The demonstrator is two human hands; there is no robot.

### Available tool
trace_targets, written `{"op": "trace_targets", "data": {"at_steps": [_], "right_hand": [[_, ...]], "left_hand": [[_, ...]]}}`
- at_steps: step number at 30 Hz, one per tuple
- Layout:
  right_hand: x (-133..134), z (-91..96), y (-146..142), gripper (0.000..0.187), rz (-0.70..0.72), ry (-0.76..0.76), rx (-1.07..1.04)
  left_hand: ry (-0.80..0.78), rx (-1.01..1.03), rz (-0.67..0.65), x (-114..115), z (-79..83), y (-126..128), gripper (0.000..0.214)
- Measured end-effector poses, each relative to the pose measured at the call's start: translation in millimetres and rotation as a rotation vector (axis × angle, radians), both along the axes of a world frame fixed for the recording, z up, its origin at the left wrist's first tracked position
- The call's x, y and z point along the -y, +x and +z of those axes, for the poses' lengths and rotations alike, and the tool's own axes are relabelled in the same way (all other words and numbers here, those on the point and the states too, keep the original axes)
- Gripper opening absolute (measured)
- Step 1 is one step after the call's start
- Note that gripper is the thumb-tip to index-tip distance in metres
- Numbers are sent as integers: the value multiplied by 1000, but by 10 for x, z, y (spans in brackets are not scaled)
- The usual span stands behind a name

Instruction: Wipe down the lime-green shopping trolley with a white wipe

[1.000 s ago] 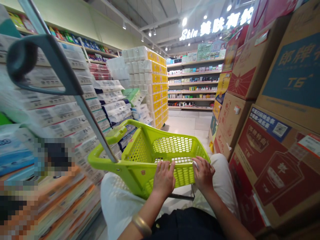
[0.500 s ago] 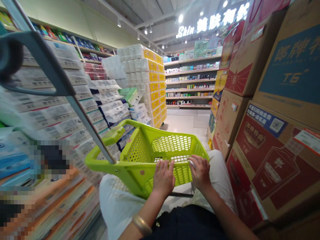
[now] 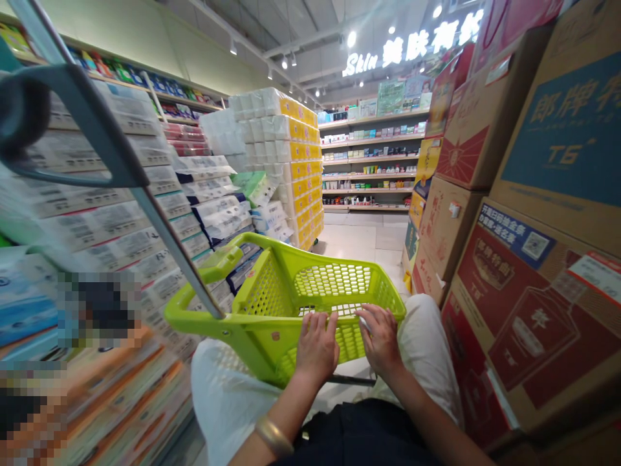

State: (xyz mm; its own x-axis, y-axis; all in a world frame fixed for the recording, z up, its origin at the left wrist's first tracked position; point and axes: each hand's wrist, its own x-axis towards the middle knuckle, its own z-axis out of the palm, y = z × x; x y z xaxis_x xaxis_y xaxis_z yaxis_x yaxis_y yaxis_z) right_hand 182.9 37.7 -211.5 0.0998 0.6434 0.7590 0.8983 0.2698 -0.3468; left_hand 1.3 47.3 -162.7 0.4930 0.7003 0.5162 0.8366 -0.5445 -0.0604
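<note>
Basket, bright green (image 3: 264,336) and pierced with rows of holes, fills the middle of the head view, in front of the person and near the spread legs of the white trousers (image 3: 228,388). Its perforated floor and far wall show through the open top. A metal rod (image 3: 179,252) slants from its left end toward a grey handle (image 3: 104,126) at upper left. The left hand (image 3: 317,349) bends its fingers over the near rim; the right hand (image 3: 382,340) lies farther right along that rim, fingers narrowly curled. Whether either closes firmly around the plastic cannot be told. Something small and white shows at the right fingers, too small to identify. A gold-coloured bangle (image 3: 274,437) circles the left wrist. To the right, printed cartons (image 3: 577,142) are piled high, a price tag (image 3: 599,275) fixed to a lower one. Plastic-wrapped white packs (image 3: 116,213) are stacked at left, above orange ones (image 3: 121,388). Beyond the basket, pale floor (image 3: 349,243) leads past a white-and-yellow stack (image 3: 305,175) to stocked shelves (image 3: 373,157), under a lit sign (image 3: 412,45).
</note>
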Motion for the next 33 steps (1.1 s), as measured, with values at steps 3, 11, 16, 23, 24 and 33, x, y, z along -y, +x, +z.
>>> {"op": "trace_targets", "data": {"at_steps": [3,11,16,23,24,33], "right_hand": [[-26,-19,168,27,-132,16,-90],[-19,57,35,27,-72,19,-81],[-1,62,-35,31,63,-1,20],[-28,13,219,28,-212,35,-151],[-21,21,181,28,-189,32,-139],[22,56,27,30,-39,11,-99]], "left_hand": [[2,-9,-2,-2,-5,-7,56],[-6,8,4,-15,-38,-1,57],[2,-3,-5,-5,-24,-12,57],[3,-9,8,10,-12,-20,58],[3,-8,8,10,-14,-19,58],[-10,1,1,17,-10,-22,58]]}}
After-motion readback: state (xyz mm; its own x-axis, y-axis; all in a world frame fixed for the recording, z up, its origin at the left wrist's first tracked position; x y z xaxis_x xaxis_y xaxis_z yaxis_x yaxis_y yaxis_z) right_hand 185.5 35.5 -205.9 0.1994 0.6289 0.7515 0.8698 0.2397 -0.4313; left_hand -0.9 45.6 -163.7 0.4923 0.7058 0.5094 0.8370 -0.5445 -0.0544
